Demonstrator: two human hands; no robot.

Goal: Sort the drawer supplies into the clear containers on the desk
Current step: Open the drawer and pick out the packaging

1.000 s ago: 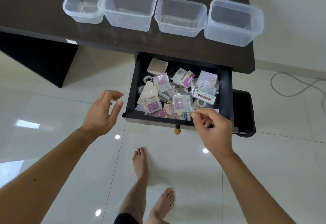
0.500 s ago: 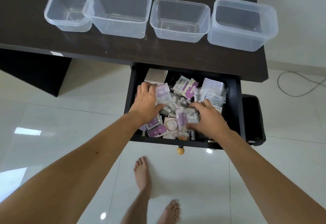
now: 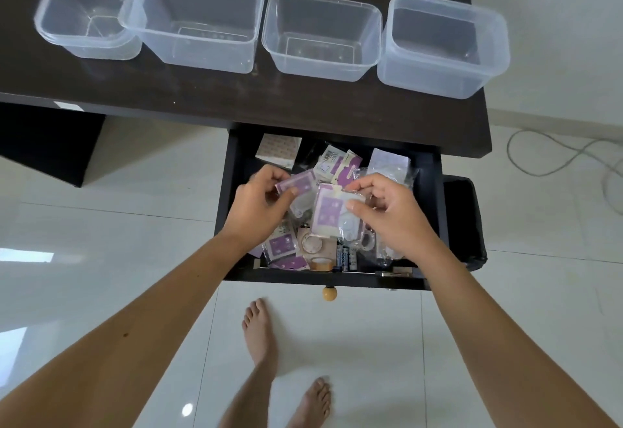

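Hands deep in the drawer: left hand pinches one purple packet, right hand pinches another; next, lift to the clear containers, all empty.

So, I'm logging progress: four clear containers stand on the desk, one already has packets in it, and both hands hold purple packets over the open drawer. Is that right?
Not quite. In the head view all four clear containers on the desk are empty. The rest holds: the left hand pinches one purple packet, the right hand another, over the open drawer.
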